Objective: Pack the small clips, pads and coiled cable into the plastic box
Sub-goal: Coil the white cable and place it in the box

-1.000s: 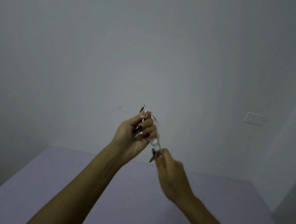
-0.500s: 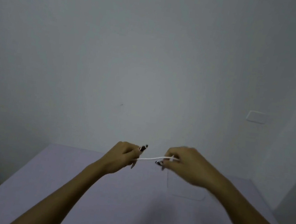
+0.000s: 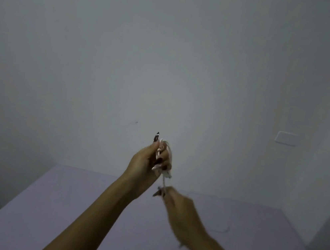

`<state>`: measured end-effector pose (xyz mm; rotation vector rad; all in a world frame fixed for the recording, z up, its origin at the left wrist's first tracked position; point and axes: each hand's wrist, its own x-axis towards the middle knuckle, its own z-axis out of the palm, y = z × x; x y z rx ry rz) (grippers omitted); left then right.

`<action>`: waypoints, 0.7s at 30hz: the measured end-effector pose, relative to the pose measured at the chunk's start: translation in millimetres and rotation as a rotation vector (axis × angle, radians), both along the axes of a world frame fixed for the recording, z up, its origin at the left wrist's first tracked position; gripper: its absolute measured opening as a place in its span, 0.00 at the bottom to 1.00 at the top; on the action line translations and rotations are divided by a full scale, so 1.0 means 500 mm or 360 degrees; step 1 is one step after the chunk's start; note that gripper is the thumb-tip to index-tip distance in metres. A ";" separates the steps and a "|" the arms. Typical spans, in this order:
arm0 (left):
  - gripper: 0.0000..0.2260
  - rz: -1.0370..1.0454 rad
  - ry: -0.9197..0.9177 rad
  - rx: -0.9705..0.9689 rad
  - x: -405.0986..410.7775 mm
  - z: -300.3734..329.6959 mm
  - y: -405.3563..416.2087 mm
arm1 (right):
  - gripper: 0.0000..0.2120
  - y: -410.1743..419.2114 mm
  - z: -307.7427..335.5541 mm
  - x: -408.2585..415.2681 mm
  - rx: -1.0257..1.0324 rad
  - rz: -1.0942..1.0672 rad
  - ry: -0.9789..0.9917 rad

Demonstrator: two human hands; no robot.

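So the left hand (image 3: pixel 148 160) has its fingers curled round a little bundle of white cable (image 3: pixel 165 156), loops bunched against the palm with the thumb up along the side. A short straight run of the cable drops out of the bottom of that bundle to the right hand (image 3: pixel 178 205), which sits just below and slightly right of the left hand and pinches the free end between thumb and fingertips. That lower hand is motion-blurred, so I'm only fairly sure about the pinch, but the cable does end right at its fingertips.

Both hands are raised well above the lilac table (image 3: pixel 65 206), forearms angled up and inward so they nearly meet at the cable. Left wrist is cocked back, right one roughly in line with its forearm.

There's a faint clear rectangular outline on the table below and to the right of the left hand, partly behind the right wrist, which I'd guess is the plastic box (image 3: pixel 218 224). No clips or pads visible anywhere. A wall plate (image 3: pixel 286 138) sits far right of the left hand, higher up.

What could go wrong: the loops are only held by finger pressure, so if the left hand relaxes while the right tugs, the coil could spring open or slip off. Pulling that short stretch too tight could also cinch the loops into a tangle, and then it won't sit flat in the box.
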<state>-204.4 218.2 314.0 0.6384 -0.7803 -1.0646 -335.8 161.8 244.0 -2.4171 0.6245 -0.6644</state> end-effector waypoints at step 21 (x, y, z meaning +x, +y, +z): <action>0.16 -0.0544 -0.0124 0.0115 -0.066 -0.055 0.074 | 0.06 -0.098 0.221 -0.111 -0.0249 0.0387 0.0093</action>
